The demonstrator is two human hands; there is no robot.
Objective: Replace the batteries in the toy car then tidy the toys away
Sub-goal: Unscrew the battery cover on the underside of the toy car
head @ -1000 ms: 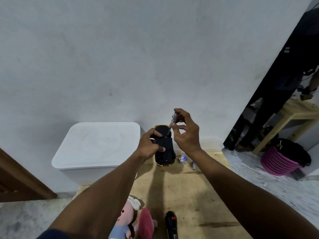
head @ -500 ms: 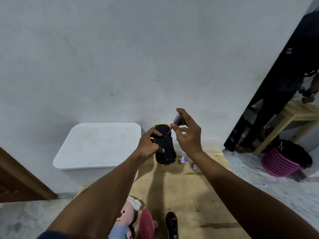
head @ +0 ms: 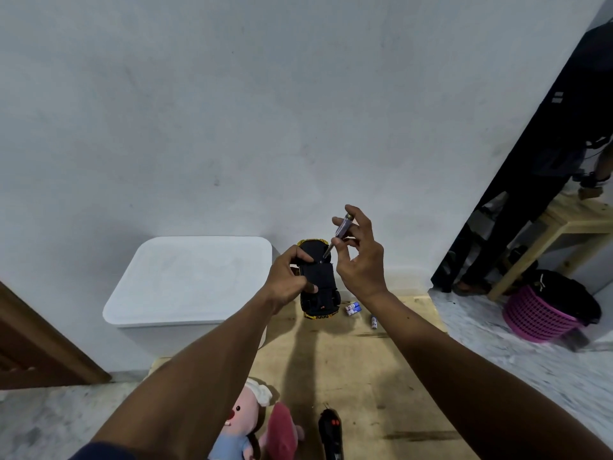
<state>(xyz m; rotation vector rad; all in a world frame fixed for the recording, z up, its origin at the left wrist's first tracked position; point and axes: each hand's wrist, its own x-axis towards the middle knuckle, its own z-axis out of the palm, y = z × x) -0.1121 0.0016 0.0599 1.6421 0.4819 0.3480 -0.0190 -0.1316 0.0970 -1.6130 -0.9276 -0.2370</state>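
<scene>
My left hand [head: 288,282] grips a black and yellow toy car [head: 319,287] held upside down in the air, its dark underside facing me. My right hand [head: 359,260] pinches a small screwdriver [head: 339,233] between thumb and fingers, its tip set on the car's underside near the far end. Two blue and white batteries [head: 352,308] lie together on the wooden board [head: 381,376] below the car, and a third battery [head: 374,322] lies a little to their right.
A white lidded storage box [head: 189,280] stands against the wall on the left. A pink plush toy [head: 245,423] and a black remote control [head: 330,433] lie near the bottom edge. A pink basket [head: 537,317] and a wooden table [head: 564,227] stand at right.
The screwdriver has turned slightly in my right fingers and its handle tilts a bit more to the right. The car and my left hand have barely moved.
</scene>
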